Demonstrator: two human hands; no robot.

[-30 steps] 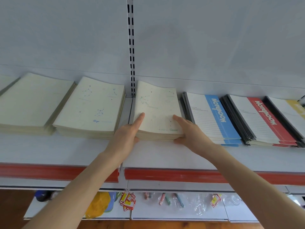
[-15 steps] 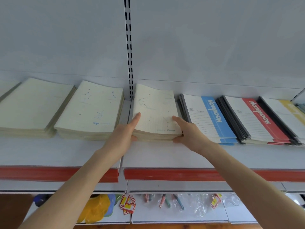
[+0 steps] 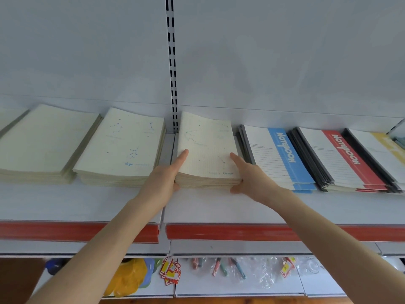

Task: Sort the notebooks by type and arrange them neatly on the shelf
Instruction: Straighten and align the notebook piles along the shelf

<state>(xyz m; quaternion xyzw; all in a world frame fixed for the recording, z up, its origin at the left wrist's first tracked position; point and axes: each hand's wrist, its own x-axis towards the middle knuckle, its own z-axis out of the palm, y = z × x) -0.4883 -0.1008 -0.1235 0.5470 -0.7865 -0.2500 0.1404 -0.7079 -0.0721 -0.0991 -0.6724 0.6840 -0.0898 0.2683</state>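
Note:
A stack of cream notebooks with a constellation cover marked "Cancer" (image 3: 207,148) lies on the white shelf (image 3: 219,207), just right of the slotted upright. My left hand (image 3: 166,176) grips its front left corner, forefinger laid on the cover. My right hand (image 3: 247,174) grips its front right corner, thumb under the edge. To the left lie a cream "Virgo" stack (image 3: 122,145) and a plain cream stack (image 3: 41,141). To the right lie stacks with a blue band (image 3: 278,156), a red band (image 3: 337,159) and a yellow band (image 3: 381,150).
The slotted upright (image 3: 172,62) runs up the white back panel. A red price strip (image 3: 219,232) lines the shelf's front edge. On the lower shelf lie a yellow bag (image 3: 129,277), small red packets (image 3: 171,270) and pens in clear wrap (image 3: 228,268).
Both hands stay on the Cancer stack's front corners. The view has shifted slightly; the stack looks a little more squared against the back.

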